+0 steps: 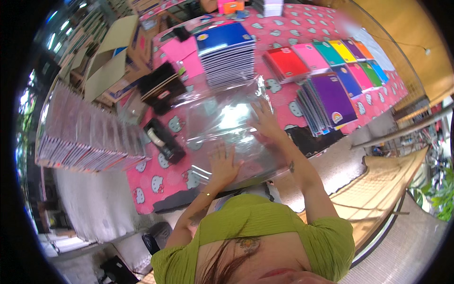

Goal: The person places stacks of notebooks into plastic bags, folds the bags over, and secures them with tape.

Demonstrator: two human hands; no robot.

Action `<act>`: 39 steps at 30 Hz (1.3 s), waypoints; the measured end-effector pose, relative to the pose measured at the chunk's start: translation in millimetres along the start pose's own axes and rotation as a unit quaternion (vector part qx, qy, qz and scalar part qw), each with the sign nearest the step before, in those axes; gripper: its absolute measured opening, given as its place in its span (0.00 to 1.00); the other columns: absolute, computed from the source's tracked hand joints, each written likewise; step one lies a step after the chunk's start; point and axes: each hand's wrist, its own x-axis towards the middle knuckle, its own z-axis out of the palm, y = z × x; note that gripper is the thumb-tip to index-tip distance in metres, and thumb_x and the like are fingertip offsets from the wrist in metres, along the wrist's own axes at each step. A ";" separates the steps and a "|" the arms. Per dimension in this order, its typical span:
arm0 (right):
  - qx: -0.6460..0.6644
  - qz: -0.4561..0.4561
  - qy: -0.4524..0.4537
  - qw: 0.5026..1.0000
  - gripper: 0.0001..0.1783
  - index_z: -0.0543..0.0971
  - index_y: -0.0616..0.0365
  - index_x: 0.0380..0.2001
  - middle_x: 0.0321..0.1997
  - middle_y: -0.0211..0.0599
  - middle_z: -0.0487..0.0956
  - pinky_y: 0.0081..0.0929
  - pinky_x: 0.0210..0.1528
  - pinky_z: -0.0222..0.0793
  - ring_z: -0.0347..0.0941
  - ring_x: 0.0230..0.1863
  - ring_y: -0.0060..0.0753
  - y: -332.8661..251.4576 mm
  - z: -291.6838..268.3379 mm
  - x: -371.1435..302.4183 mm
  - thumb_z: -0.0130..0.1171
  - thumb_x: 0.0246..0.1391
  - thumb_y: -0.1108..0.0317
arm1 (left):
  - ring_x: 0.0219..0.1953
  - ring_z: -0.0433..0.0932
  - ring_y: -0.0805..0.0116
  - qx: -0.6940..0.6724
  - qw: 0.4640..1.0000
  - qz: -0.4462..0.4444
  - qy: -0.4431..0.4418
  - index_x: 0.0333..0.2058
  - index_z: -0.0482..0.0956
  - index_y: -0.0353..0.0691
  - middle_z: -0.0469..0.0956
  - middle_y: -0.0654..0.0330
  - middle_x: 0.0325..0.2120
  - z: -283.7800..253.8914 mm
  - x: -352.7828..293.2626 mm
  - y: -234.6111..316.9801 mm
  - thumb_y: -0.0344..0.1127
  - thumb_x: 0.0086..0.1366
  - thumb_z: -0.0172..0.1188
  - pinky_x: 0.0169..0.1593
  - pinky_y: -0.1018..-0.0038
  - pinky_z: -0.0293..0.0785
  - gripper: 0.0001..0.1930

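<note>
Plastic sheet (201,118) on table (146,191); notebook stack (229,64) behind, tape dispenser (169,146) left, notebooks (333,97) right.

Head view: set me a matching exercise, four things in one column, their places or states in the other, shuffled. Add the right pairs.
Column one
1. Clear plastic film
2. Stack of blue-covered notebooks
3. Purple spiral notebook
4. Cardboard box

Column two
A. On the table, to the right of the right hand
B. Off the table's left side, flaps open
C. Spread under the left hand and the right hand
D. Piled tall, just beyond the film

Right pairs: 1-C, 2-D, 3-A, 4-B
</note>
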 end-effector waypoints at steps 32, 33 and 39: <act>0.391 0.245 -0.130 0.877 0.41 0.77 0.69 0.51 0.43 0.43 0.82 0.21 0.47 0.74 0.80 0.42 0.30 232.1 -286.6 -33.7 0.65 0.51 0.39 | 0.34 0.76 0.69 -0.738 0.639 -0.212 -0.040 0.43 0.73 0.35 0.77 0.61 0.32 -47.8 225.1 304.7 0.39 0.61 0.55 0.39 0.68 0.74 0.15; 0.421 0.230 -0.124 0.869 0.40 0.75 0.69 0.53 0.44 0.43 0.82 0.22 0.47 0.75 0.80 0.42 0.30 221.9 -289.2 -33.9 0.66 0.51 0.41 | 0.35 0.76 0.68 -0.737 0.642 -0.208 -0.035 0.43 0.73 0.34 0.77 0.59 0.33 -43.6 226.0 300.5 0.39 0.61 0.55 0.41 0.69 0.74 0.16; 0.521 0.128 -0.096 0.838 0.37 0.74 0.67 0.52 0.44 0.46 0.82 0.26 0.41 0.81 0.82 0.39 0.30 209.2 -289.6 -35.5 0.69 0.49 0.49 | 0.46 0.76 0.56 -0.678 0.720 -0.147 -0.004 0.55 0.67 0.35 0.75 0.47 0.43 -26.1 217.9 266.7 0.36 0.60 0.56 0.51 0.63 0.72 0.25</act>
